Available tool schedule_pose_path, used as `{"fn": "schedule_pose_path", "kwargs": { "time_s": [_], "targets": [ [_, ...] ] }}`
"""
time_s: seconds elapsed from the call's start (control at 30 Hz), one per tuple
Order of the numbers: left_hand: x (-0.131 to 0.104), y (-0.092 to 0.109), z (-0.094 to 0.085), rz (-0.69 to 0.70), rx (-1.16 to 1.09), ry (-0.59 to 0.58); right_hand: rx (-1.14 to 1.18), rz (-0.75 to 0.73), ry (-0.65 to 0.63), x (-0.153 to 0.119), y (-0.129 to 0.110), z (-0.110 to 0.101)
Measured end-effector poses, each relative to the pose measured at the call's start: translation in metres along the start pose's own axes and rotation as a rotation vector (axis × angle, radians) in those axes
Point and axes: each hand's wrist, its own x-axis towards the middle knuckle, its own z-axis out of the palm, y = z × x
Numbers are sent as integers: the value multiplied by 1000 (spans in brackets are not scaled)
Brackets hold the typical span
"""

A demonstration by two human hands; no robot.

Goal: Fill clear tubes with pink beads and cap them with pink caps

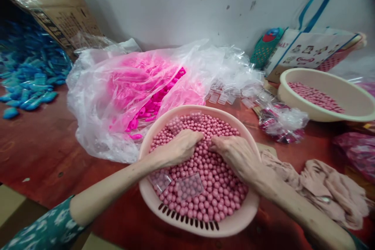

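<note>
A light pink plastic basket (234, 229) with slots along its near side is filled with round pink beads (209, 197). My left hand (185, 145) is over the beads with its fingers curled closed. Across a small gap, my right hand (236, 154) is also closed, fingertips bent down toward the beads. Whatever either hand pinches is too small or hidden to make out. On the beads near my left wrist lie a flat clear plastic piece (190, 186) and a smaller clear piece (161, 182). More clear pieces show toward the basket's far rim.
Behind the basket lies a clear bag (96, 97) of bright pink plastic parts. Blue parts (38, 82) spill from a carton (67, 17) at left. To the right are clear plastic cases (227, 93), a cream basin (325, 115) holding pink beads, a tote bag (307, 49) and a crumpled cloth (328, 191).
</note>
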Motion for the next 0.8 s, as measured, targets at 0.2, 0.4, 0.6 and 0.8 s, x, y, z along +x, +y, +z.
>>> {"fn": "schedule_pose_path", "kwargs": {
  "time_s": [0.2,0.4,0.6,0.8],
  "targets": [
    [0,6,-11,-122,-374,-11,314,129,7,16,-3,-17],
    [-11,13,-8,-209,-687,51,839,375,-17,10,-8,-14],
    [-13,13,-3,-211,-905,106,895,398,24,7,-15,-14],
    [-12,17,-7,-193,-855,193,894,389,58,6,-16,-13]
  ]
}}
